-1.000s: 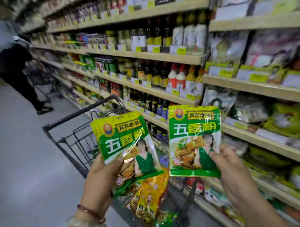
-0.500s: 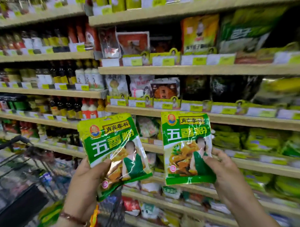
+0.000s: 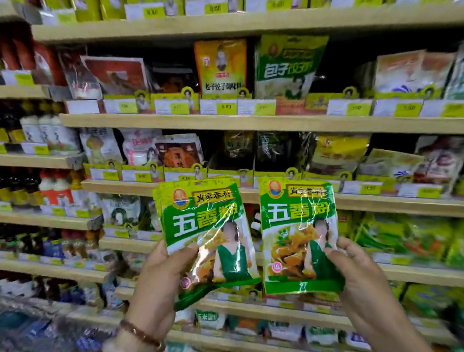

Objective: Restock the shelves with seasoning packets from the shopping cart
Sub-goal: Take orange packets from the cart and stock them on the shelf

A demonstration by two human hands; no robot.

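Before the stocked shelves (image 3: pixel 250 122), two green seasoning packets are held upright side by side. Left hand (image 3: pixel 161 281) grips the left packet (image 3: pixel 204 229) by its lower edge, thumb on front; right hand (image 3: pixel 360 276) pinches the right packet (image 3: pixel 297 231) at its lower right corner.

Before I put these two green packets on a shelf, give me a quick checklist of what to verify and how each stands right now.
1. Left hand grips the left packet: ok, thumb pinches its lower edge.
2. Right hand grips the right packet: ok.
3. Packets match: ok, same green print on both.
4. Left hand holds just one packet: cannot tell; extra edges show behind its top.
5. Matching stock found on the shelves: cannot tell; the green packs at right are blurred.
6. Free gap for them: cannot tell.
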